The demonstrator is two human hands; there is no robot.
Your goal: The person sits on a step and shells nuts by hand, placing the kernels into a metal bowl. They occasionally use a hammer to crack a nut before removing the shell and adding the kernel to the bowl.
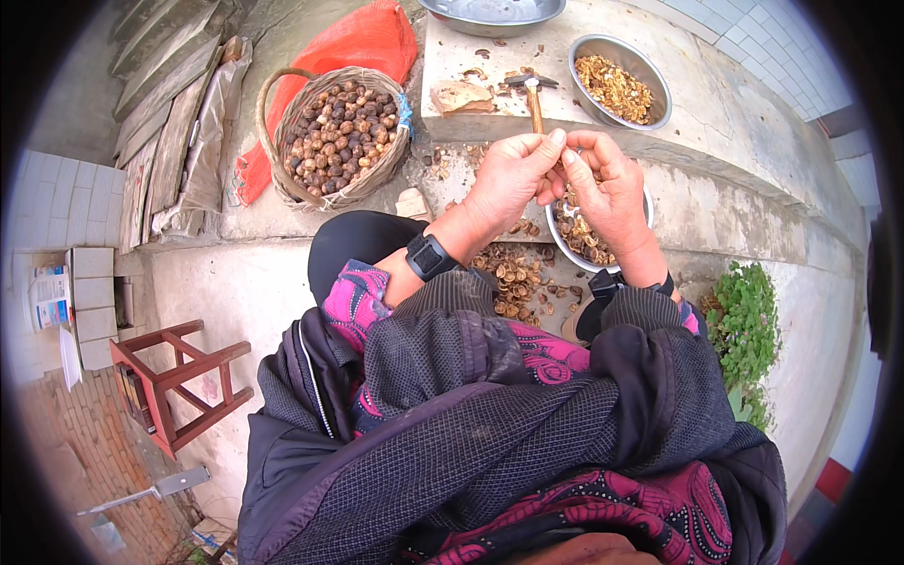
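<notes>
My left hand [519, 180] and my right hand [603, 198] meet with fingers closed around something small, mostly hidden, above a white-rimmed bowl [589, 243] of cracked brown shells. A wooden-handled hammer [533, 102] lies just beyond my hands on the concrete step, beside a rough tan block [461, 97]. To its right a steel bowl [612, 87] holds golden kernels. At upper left a wicker basket [342, 141] holds several whole walnuts. Below my hands a pile of shells [508, 287] lies on the ground near my legs.
Red mesh sacking [379, 38] lies behind the basket, near leaning planks [169, 122]. A steel basin [492, 14] sits at the top. A red wooden stool [179, 381] is at lower left, a green plant [744, 339] at right. Concrete steps [716, 179] run across the view.
</notes>
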